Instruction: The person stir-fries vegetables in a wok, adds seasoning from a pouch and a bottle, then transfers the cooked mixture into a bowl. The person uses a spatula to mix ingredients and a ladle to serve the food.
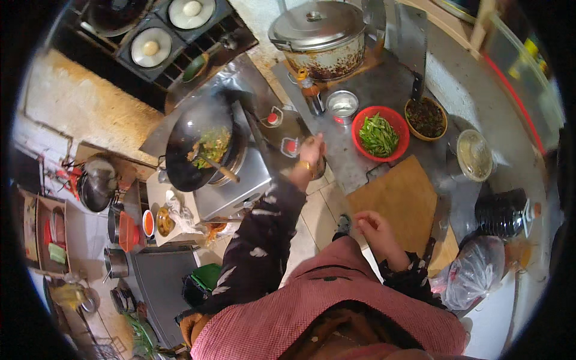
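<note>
My left hand (311, 151), a yellow bracelet at its wrist, reaches over the gap between stove and counter. Its fingers are closed; a dark shape shows beside them, but I cannot make out what they hold. To its left a black wok (186, 141) tilts on the stove, with chopped green and orange food (211, 146) in it. A wooden-handled utensil (219, 169) rests in that food. My right hand (377, 233) hangs above the near edge of a wooden cutting board (399, 195), fingers loosely bent and nothing visible in them.
On the counter stand a red bowl (403, 147) of cut greens, a metal bowl (342, 105), a sauce bottle (310, 93), a bowl of dark food (425, 117) and a large lidded pot (324, 51). A cleaver (411, 51) leans at the back. Red-capped bottles (290, 146) stand beside the stove.
</note>
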`<state>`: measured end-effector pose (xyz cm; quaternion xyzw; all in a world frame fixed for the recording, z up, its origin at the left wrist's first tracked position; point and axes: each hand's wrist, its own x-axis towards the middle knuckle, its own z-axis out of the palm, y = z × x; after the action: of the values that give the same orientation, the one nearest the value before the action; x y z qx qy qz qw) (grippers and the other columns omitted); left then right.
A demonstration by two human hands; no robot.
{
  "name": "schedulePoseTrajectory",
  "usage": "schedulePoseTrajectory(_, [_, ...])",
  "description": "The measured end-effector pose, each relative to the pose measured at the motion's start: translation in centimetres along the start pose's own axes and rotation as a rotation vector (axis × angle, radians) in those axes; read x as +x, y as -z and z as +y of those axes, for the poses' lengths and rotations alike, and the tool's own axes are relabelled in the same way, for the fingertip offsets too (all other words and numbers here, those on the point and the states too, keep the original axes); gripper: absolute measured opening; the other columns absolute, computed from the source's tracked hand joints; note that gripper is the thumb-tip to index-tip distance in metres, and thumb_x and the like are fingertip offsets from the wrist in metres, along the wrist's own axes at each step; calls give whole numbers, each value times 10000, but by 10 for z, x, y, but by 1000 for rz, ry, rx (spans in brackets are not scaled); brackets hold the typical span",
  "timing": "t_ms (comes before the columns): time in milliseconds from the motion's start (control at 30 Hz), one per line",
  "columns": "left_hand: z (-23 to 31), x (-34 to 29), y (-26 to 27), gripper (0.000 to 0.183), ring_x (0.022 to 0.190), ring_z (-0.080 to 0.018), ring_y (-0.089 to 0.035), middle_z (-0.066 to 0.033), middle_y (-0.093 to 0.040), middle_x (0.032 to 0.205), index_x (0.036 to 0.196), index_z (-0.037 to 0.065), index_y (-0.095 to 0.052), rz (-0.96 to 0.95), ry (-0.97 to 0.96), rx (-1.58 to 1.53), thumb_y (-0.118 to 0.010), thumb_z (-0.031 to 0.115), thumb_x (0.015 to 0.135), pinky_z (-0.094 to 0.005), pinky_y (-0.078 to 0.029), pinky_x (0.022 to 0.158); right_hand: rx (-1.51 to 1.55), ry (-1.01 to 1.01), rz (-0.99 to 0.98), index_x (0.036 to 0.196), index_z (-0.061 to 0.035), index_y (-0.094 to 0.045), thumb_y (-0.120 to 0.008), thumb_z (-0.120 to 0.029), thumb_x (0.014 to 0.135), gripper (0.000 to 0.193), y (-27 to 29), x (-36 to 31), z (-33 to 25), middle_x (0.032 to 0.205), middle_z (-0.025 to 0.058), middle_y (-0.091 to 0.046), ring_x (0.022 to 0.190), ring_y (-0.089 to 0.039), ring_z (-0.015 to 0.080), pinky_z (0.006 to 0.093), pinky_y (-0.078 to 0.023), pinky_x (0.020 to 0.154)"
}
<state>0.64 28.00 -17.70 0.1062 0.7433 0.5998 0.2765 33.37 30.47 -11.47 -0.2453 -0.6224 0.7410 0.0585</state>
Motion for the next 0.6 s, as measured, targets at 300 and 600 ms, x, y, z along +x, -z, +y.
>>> schedulePoseTrajectory(300, [-76, 176, -67, 118, 637, -214, -646, -73, -570, 782, 902, 62, -502, -129, -712, 111, -616, 69, 868, -360, -585, 562, 22, -104, 147, 1134, -19, -605, -561, -96, 973, 184, 33, 69, -20, 953, 25, -646, 832, -594, 101, 258, -494, 750])
schedulePoseTrajectory(600, [-8, 58, 3, 112, 562, -161, -631, -46, -559, 736, 847, 47, -493, -103, -667, 133, -601, 16, 850, -320, -567, 492, -867, 550, 221, 1046, -45, -655, -632, -97, 882, 173, 10, 206, -93, 917, 106, -655, 819, -638, 252, 344, -503, 740])
